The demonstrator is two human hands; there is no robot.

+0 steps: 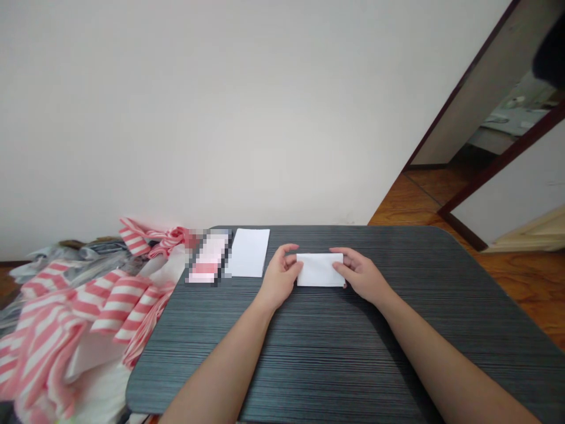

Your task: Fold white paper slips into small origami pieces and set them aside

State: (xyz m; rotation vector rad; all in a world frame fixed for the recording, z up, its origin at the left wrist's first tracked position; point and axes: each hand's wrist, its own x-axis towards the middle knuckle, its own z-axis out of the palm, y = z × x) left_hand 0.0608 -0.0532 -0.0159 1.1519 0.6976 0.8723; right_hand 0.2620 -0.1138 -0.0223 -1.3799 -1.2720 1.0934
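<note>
A small white rectangle of paper (318,271), which looks folded, is held level between both hands just over the dark table (326,359). My left hand (282,274) pinches its left edge, thumb on the near face. At the right edge my right hand (356,272) grips it the same way, with the thumb on top and fingers behind. Left of my left hand, a stack or sheet of white paper (250,253) lies flat on the table. What is on the back of the held paper is hidden.
Beside the white sheet lies a phone-like slab (208,257), blurred by pixels. Red-and-white striped cloth (119,300) and other fabrics are heaped left of the table. A pale wall (265,118) stands behind; a doorway and wooden floor (410,203) are at right.
</note>
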